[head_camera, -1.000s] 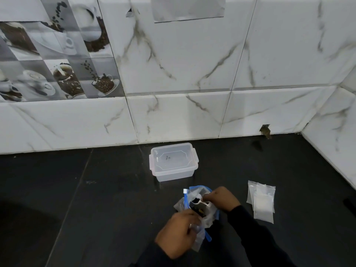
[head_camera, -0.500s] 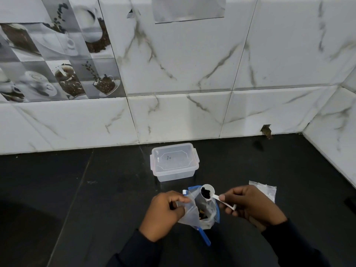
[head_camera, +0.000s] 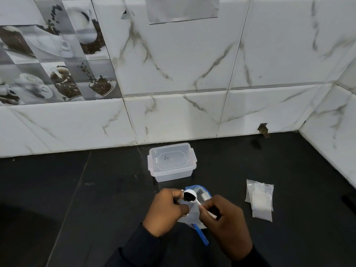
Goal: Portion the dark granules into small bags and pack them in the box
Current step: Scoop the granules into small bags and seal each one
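Observation:
My right hand [head_camera: 223,226] pinches the handle of a small white scoop [head_camera: 190,196] whose bowl holds dark granules. My left hand [head_camera: 165,211] grips the edge of a clear bag with a blue zip strip [head_camera: 194,212], which stands open on the black counter between both hands. The scoop's bowl hovers over the bag's left rim, close to my left fingers. A clear plastic box with its lid on [head_camera: 171,160] sits just beyond the bag. A small pile of empty clear bags [head_camera: 260,201] lies flat to the right.
The black counter [head_camera: 77,189] runs to a white marble-tiled wall at the back and on the right. A dark object [head_camera: 348,202] peeks in at the right edge. A small notch [head_camera: 263,129] marks the wall's base at the back right.
My right hand came out of the big bag with the scoop full of granules, swung right, then returned to the left. My left hand shifted up to the bag's rim.

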`<state>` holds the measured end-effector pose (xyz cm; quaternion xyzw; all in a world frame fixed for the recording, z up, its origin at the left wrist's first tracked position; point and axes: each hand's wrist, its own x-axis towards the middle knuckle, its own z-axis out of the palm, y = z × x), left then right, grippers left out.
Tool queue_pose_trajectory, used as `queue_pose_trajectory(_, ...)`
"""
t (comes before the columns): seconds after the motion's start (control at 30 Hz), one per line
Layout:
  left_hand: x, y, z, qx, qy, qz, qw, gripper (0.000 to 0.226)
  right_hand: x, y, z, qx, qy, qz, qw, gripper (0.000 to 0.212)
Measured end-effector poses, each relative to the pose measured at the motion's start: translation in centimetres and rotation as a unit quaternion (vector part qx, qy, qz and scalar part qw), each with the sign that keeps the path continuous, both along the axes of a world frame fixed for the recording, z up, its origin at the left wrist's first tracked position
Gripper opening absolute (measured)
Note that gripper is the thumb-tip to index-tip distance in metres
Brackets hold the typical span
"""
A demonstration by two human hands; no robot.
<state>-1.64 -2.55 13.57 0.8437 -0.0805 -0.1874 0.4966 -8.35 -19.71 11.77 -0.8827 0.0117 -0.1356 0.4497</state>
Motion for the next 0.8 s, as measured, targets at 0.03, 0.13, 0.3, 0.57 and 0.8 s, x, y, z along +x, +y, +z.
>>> queue_pose_trajectory(0.03,0.0,0.0,0.0,0.004,0.008,0.005,1.000,0.017,-0.1,0.1,-0.9,-0.047,-0.043,0.012,0.998,0.013)
queue_pose_trajectory(0.13,0.0,0.0,-0.3,0.004,0.018,0.018,1.000,0.022,-0.3,0.5,-2.7,-0.176,-0.154,0.054,0.971,0.012)
queue_pose_trajectory(0.3,0.1,-0.1,-0.7,0.019,0.030,0.015,0.999,0.032,-0.2,0.3,-5.3,-0.261,-0.203,0.083,0.940,0.021)
queue_pose_trajectory(0.57,0.2,0.0,-0.8,0.022,0.015,0.010,1.000,0.034,-0.2,1.3,-4.3,-0.128,-0.109,0.043,0.985,0.010)
queue_pose_trajectory(0.8,0.1,0.2,-0.9,0.031,-0.013,0.003,0.999,0.024,0.7,1.3,-2.1,-0.039,-0.062,-0.014,0.997,0.011)
